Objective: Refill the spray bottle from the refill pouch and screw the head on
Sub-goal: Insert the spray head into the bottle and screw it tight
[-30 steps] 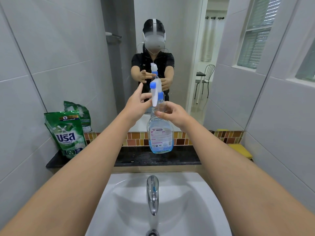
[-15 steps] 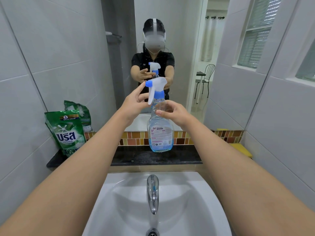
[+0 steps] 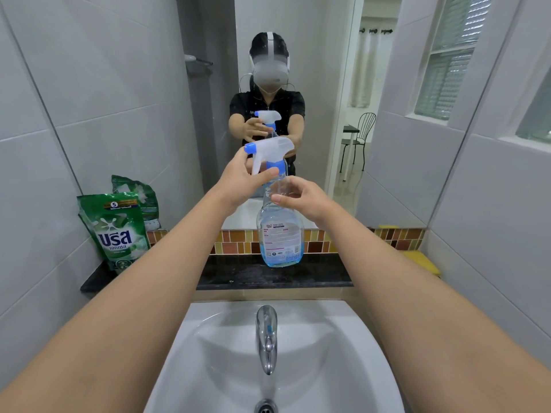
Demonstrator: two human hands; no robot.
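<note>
A clear spray bottle [image 3: 280,234] with blue liquid in its lower part stands on the dark ledge [image 3: 238,274] behind the sink. Its white trigger head [image 3: 269,150] with a blue nozzle and blue collar sits on the neck, nozzle pointing left. My left hand [image 3: 241,180] grips the head at the trigger and collar. My right hand [image 3: 301,198] holds the bottle's neck and shoulder. The green refill pouch [image 3: 116,231] stands upright at the ledge's left end, against the wall.
A white sink [image 3: 328,353] with a chrome tap [image 3: 267,335] lies below the ledge. The mirror [image 3: 328,84] behind reflects me and the bottle. A yellow sponge [image 3: 423,259] lies at the right end. Tiled walls close in on both sides.
The trigger head has turned on the neck, its nozzle swinging from toward me to pointing left. My left hand has shifted its grip round the head; my right hand kept holding the neck.
</note>
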